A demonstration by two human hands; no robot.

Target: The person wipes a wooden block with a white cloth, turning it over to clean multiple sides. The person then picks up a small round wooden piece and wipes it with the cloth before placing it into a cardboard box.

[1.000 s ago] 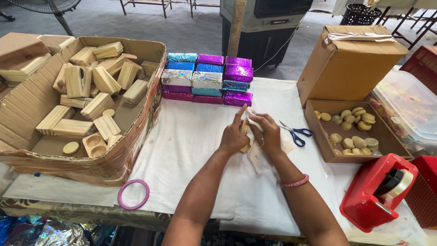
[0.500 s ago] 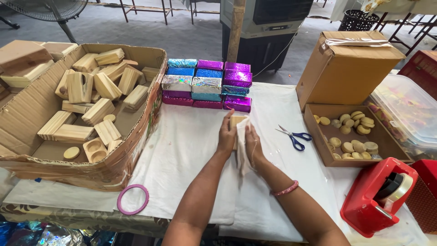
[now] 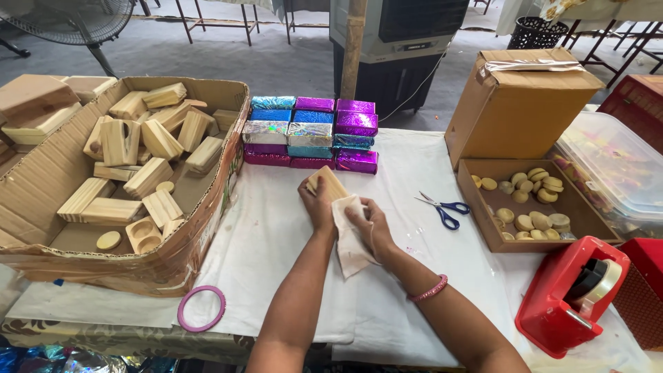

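Observation:
My left hand (image 3: 317, 205) grips a plain wooden block (image 3: 327, 184), tilted up off the white-covered table (image 3: 262, 242). My right hand (image 3: 369, 222) holds a white cloth (image 3: 349, 238) pressed against the block's right side; the cloth hangs down over my wrist. Just beyond the block stands a stack of shiny wrapped blocks (image 3: 309, 132) in blue, silver, purple and pink foil.
A large cardboard box of wooden blocks (image 3: 131, 166) fills the left. Blue-handled scissors (image 3: 442, 207) lie to the right, near a low cardboard tray of round wooden discs (image 3: 528, 200). A red tape dispenser (image 3: 573, 293) sits at lower right, a pink ring (image 3: 202, 308) near the front edge.
Both hands shifted left and slightly away from me with the block. The cloth, bunched between the hands before, now drapes along the block's right side under my right hand.

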